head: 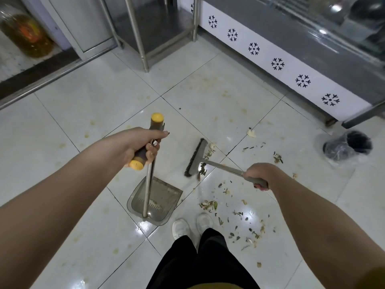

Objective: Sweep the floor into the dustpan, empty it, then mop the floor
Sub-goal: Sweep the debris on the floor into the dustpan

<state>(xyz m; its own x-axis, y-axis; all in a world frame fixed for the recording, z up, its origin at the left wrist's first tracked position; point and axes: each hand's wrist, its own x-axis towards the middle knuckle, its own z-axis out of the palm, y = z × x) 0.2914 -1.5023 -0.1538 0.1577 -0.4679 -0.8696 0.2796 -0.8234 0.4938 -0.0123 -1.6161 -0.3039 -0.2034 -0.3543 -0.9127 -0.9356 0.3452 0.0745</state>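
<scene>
Gripping the dustpan [164, 192] handle, left hand [141, 142] curls tight mid-frame; right hand [258, 174] wraps the broom [195, 157] handle, scraps [208, 205] scattered lower right.

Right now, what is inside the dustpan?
The dustpan holds only a few pale scraps near its back. Its metal handle, gripped by the left hand, covers a thin strip inside.

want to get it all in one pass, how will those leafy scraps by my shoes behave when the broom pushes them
The scraps look thin and small, so probably very light and apt to scatter. The glossy tiles should let them slide easily. Some sit against the broom head, so a few may catch in the bristles.
</scene>
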